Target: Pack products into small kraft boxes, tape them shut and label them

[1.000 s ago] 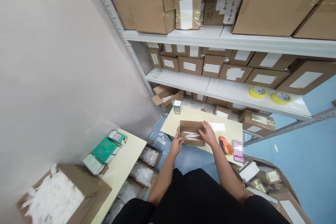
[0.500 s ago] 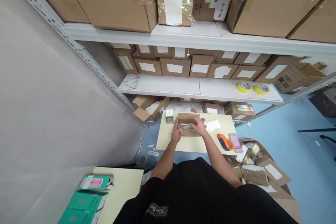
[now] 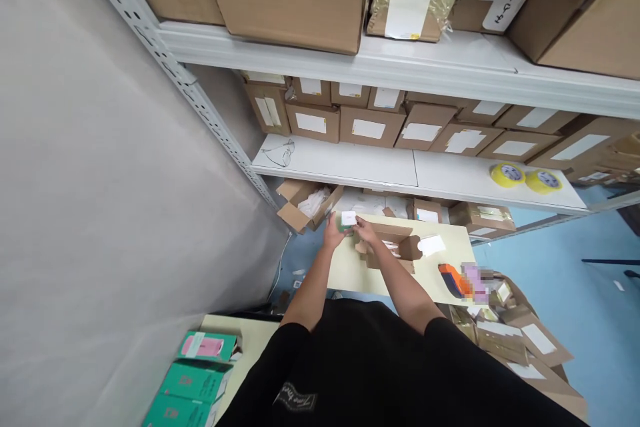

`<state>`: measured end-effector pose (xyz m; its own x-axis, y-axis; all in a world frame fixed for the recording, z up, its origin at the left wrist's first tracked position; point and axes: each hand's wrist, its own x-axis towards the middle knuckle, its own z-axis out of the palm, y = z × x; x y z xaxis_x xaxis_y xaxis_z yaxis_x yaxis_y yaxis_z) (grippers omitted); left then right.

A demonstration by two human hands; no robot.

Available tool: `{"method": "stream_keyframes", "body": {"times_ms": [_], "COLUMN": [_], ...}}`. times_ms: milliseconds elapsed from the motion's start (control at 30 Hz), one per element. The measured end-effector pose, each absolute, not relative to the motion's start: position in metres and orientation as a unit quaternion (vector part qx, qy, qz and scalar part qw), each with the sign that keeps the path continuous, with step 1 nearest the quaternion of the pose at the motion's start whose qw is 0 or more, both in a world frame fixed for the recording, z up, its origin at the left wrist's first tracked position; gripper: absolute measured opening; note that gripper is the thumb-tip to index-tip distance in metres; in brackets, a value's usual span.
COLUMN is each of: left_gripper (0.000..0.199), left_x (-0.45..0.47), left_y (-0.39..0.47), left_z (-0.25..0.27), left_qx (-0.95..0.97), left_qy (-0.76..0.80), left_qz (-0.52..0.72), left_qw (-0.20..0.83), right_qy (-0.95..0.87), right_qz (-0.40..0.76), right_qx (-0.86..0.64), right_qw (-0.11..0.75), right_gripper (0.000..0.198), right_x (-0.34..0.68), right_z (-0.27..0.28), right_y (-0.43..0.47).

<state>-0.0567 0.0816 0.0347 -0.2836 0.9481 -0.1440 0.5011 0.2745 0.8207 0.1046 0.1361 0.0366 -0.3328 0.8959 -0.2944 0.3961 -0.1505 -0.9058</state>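
Both hands have shifted from the open brown carton to the small green-and-white box (image 3: pixel 349 219), which the left hand (image 3: pixel 333 235) and right hand (image 3: pixel 366 231) now pinch between them from either side at the far left of the bench (image 3: pixel 345 273); whether its base touches the surface cannot be told. Just right of it sits the open brown carton (image 3: pixel 393 233) with white pieces inside, then white paper (image 3: pixel 432 245) and an orange-and-blue tape dispenser (image 3: pixel 454 280). Beyond, two yellow tape rolls (image 3: pixel 507 175) lie on a white shelf (image 3: pixel 335 159).
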Motion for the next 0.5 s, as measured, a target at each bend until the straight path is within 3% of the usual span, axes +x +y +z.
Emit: {"method": "stream_keyframes", "body": {"times_ms": [100, 333, 500], "left_gripper": [0.114, 0.067, 0.061], "left_x": [-0.082, -0.109, -0.115], "left_y": [0.1, 0.097, 0.087], "left_z": [0.05, 0.079, 0.124], "left_qx": [0.549, 0.596, 0.635], "left_qy": [0.723, 0.72, 0.707], "left_qz": [0.227, 0.123, 0.148], "left_qw": [0.352, 0.335, 0.274], "right_qy": [-0.632, -0.619, -0.641], "right_qz": [0.544, 0.609, 0.557], "right_qx": [-0.497, -0.435, -0.466], "right_qw": [0.24, 0.24, 0.249], "right_gripper": [0.057, 0.065, 0.087], "right_x": [0.083, 0.075, 0.103], "right_z": [0.023, 0.012, 0.028], "right_y": [0.13, 0.126, 0.134]}}
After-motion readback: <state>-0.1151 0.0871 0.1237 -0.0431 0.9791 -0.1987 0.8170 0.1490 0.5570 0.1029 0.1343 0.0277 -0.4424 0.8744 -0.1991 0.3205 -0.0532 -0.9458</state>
